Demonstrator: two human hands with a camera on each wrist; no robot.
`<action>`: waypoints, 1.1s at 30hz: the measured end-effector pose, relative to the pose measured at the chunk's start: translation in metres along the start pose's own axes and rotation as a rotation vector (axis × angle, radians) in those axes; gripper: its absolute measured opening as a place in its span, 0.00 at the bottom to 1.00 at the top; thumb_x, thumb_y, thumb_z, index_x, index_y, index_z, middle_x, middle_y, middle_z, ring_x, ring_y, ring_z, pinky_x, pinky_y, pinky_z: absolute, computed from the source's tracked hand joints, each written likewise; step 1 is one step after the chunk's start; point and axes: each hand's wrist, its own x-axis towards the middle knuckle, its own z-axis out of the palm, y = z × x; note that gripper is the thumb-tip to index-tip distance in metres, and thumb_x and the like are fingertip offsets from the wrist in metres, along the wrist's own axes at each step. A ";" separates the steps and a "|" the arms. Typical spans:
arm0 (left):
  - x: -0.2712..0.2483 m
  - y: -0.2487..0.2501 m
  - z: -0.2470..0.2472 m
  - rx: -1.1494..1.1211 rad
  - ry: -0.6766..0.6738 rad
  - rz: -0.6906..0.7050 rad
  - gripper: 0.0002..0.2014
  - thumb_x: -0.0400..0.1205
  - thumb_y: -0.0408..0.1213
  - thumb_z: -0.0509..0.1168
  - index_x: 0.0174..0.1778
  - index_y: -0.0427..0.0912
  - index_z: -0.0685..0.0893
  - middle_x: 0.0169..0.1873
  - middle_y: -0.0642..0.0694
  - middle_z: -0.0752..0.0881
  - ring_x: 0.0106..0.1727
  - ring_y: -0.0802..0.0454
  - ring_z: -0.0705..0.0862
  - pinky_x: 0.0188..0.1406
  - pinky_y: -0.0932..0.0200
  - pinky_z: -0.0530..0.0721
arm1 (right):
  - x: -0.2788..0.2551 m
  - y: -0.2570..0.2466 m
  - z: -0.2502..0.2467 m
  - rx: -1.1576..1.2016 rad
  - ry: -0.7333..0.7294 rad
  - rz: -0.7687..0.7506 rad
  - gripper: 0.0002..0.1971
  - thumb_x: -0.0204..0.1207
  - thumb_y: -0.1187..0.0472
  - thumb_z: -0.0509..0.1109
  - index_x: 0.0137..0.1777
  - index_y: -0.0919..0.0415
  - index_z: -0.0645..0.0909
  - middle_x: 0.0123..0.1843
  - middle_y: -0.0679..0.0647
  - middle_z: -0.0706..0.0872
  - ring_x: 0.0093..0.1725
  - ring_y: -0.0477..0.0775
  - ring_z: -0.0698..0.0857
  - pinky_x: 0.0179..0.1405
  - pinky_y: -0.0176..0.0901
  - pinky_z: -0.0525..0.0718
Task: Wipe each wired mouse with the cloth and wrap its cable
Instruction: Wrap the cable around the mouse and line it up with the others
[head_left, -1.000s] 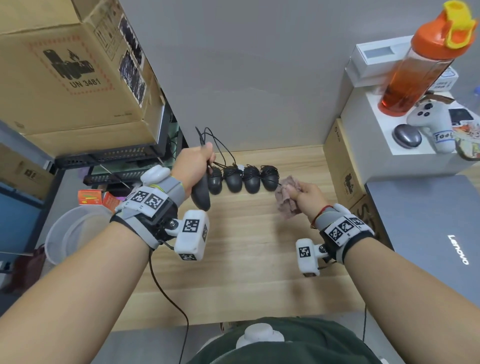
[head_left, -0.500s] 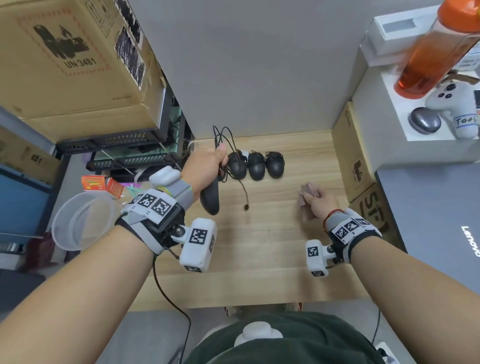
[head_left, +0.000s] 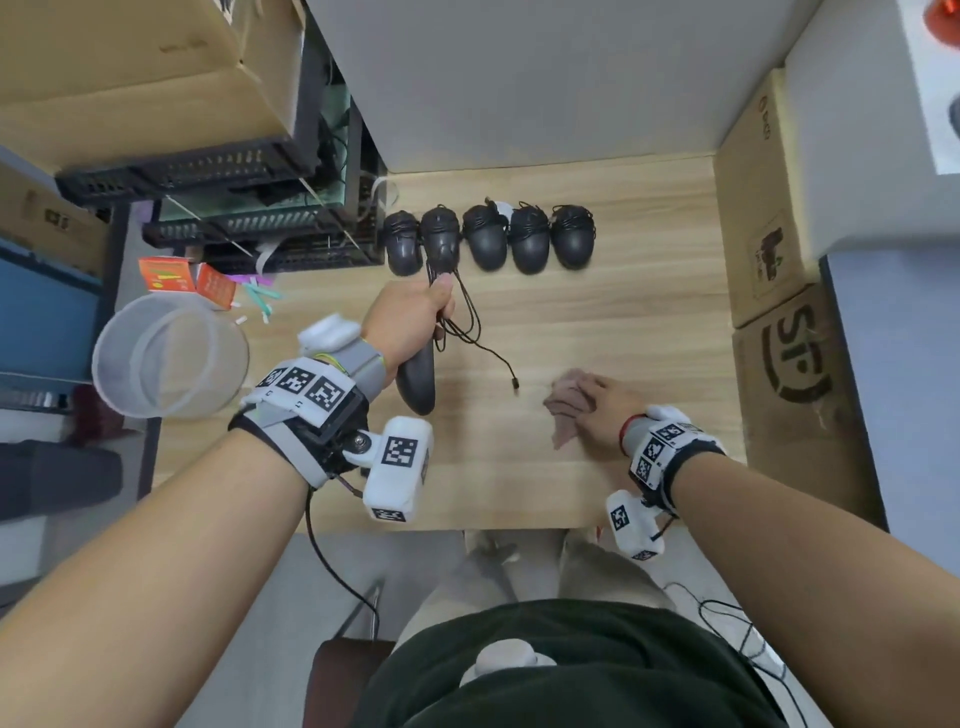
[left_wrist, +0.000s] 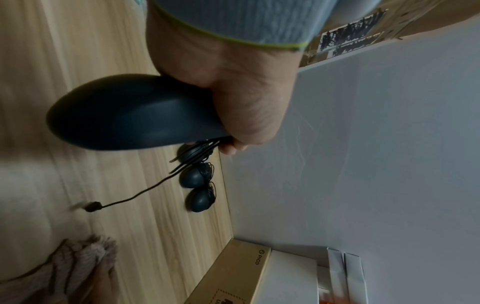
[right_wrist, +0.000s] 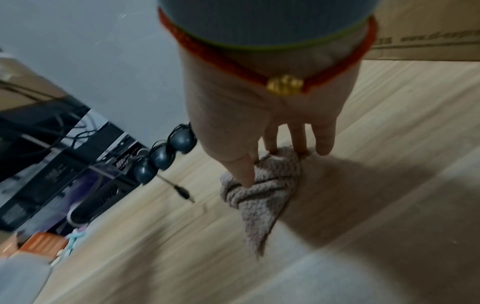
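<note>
My left hand (head_left: 439, 306) grips a black wired mouse (head_left: 415, 382) above the wooden table (head_left: 597, 322), with loops of its cable bunched under the fingers. The loose cable end and its plug (head_left: 514, 384) trail on the table. In the left wrist view the mouse (left_wrist: 130, 115) sticks out of the left hand (left_wrist: 233, 102), and the plug (left_wrist: 92, 206) lies below it. My right hand (head_left: 597, 402) rests with straight fingers on the pinkish cloth (head_left: 563, 415), which lies on the table. The right wrist view shows the right hand (right_wrist: 275, 156) touching the cloth (right_wrist: 262, 197). Several black mice (head_left: 530, 239) with wrapped cables stand in a row at the back.
Cardboard boxes (head_left: 769, 244) line the table's right side. Left of the table are a black equipment rack (head_left: 234, 218), orange packets (head_left: 176, 275) and a clear plastic tub (head_left: 166, 353). A grey wall (head_left: 545, 78) closes the back.
My left hand drew the mouse back from the row toward me, and its cable end dropped onto the table. My right hand lowered the cloth onto the table, further right.
</note>
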 end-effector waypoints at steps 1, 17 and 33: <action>0.000 -0.001 0.001 -0.003 0.007 -0.001 0.25 0.90 0.50 0.59 0.25 0.47 0.77 0.27 0.52 0.79 0.31 0.48 0.80 0.45 0.54 0.74 | -0.001 -0.005 -0.001 -0.095 -0.009 -0.015 0.30 0.82 0.47 0.59 0.84 0.46 0.61 0.86 0.50 0.60 0.82 0.61 0.64 0.80 0.52 0.65; -0.012 0.037 0.004 0.119 -0.165 0.040 0.29 0.86 0.63 0.61 0.50 0.38 0.91 0.35 0.47 0.89 0.32 0.49 0.86 0.48 0.52 0.84 | -0.029 -0.078 -0.119 0.579 0.384 -0.279 0.07 0.81 0.56 0.69 0.53 0.55 0.88 0.46 0.43 0.86 0.52 0.48 0.83 0.60 0.43 0.79; -0.030 0.143 -0.043 0.072 0.033 0.388 0.33 0.90 0.62 0.53 0.35 0.37 0.85 0.28 0.42 0.87 0.29 0.49 0.84 0.46 0.53 0.82 | -0.107 -0.136 -0.194 0.645 0.215 -0.619 0.31 0.81 0.31 0.47 0.46 0.47 0.89 0.58 0.65 0.86 0.41 0.61 0.76 0.23 0.35 0.68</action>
